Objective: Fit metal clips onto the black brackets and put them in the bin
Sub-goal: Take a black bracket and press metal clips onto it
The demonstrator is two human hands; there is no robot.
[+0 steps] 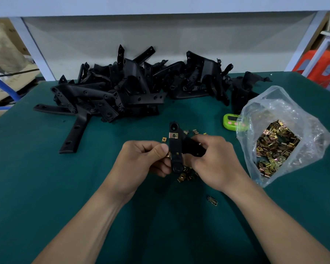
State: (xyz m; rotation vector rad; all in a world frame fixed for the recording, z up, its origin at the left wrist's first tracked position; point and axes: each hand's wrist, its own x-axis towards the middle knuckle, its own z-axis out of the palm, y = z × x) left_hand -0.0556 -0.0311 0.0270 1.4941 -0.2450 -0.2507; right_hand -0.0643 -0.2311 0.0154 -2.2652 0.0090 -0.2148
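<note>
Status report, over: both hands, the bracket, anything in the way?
Left hand pinches second clip against bracket. Right hand grips bracket. One fitted clip near its top. Loose clips beneath, nothing blocking.

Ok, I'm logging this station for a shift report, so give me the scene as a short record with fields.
held part: black bracket, fitted clip on its upper end
left hand: pinches second clip at the bracket's left edge
right hand: grips the bracket's other arm
clip supply: plastic bag at right; loose clips under the hands
stock: bracket pile at back of green table
other: green timer beside the bag
bin: not in view
</note>
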